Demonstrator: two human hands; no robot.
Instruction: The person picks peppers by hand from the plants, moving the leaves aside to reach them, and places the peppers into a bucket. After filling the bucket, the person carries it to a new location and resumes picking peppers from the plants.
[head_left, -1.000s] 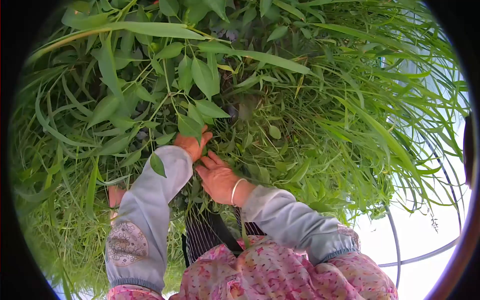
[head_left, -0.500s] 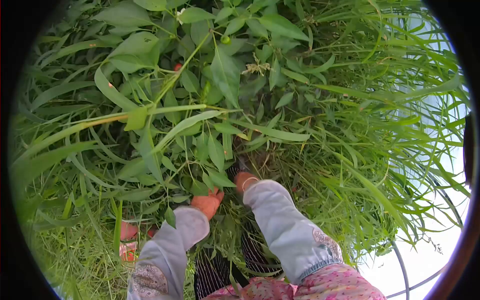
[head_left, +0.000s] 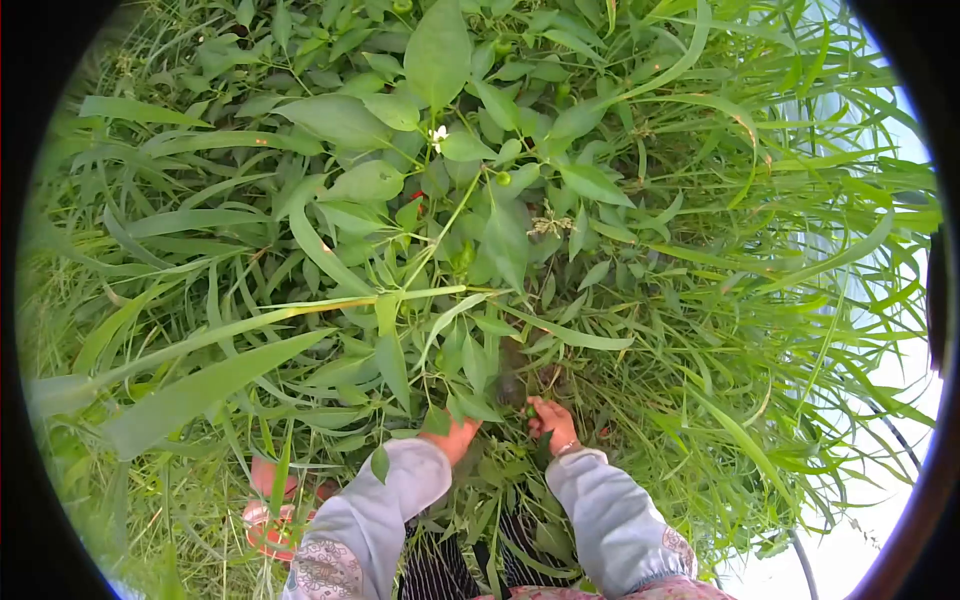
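A leafy pepper plant [head_left: 368, 182] with a white flower [head_left: 438, 138], a small green pepper [head_left: 503, 179] and a bit of red fruit [head_left: 416, 196] fills the upper middle. Low in its foliage, my right hand [head_left: 556, 424] has its fingers curled, pinching a small round green thing [head_left: 531, 410] that looks like a pepper. My left hand [head_left: 458, 440] reaches in among the lower leaves, left of the right one. Leaves cover its fingertips, so what it touches is hidden. Pale sleeves cover both forearms.
Tall grass [head_left: 760, 290] crowds in on both sides, and a long thick blade [head_left: 290, 312] crosses in front of the plant. At lower left lies a reddish-pink object [head_left: 268, 535], partly behind grass. Pale sheeting [head_left: 850, 520] and a dark hose [head_left: 803, 565] are at right.
My right hand has come out from deeper in the foliage, back and to the right, and its fingers now show. My left hand has shifted slightly right and down in view. The camera view has shifted.
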